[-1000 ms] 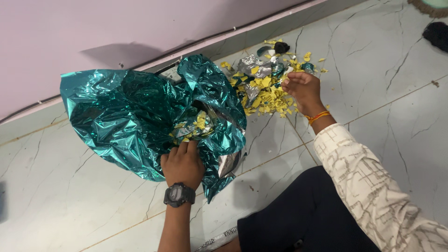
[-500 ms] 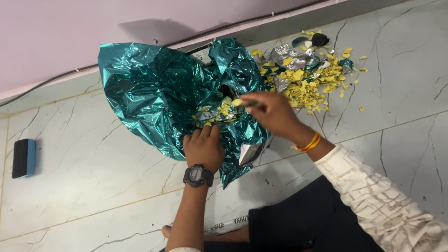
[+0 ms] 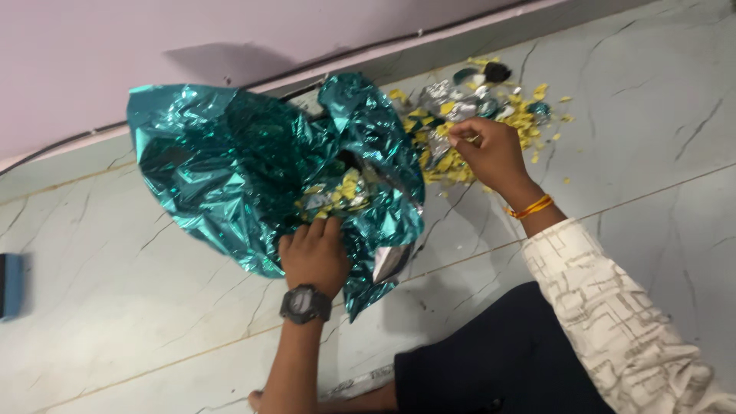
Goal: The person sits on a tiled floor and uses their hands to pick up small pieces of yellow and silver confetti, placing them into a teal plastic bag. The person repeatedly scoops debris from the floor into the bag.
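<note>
A large crumpled teal foil sheet (image 3: 230, 161) lies on the tiled floor against the wall, opened like a pouch with yellow and silver scraps inside (image 3: 337, 192). My left hand (image 3: 314, 253), with a dark wristwatch, grips the foil's near edge and holds the opening. My right hand (image 3: 487, 153), with an orange thread on the wrist, rests on a pile of yellow paper bits and silver foil scraps (image 3: 468, 107) to the right of the sheet, fingers pinched together on some pieces.
A pale purple wall (image 3: 230, 38) with a dark cable along its base runs across the top. A blue and black block (image 3: 9, 284) lies at the far left edge. My dark trouser leg (image 3: 491, 360) fills the lower right.
My right hand has moved back from the foil opening to the scrap pile on the right. My left hand keeps its hold on the foil. The camera has shifted slightly.
</note>
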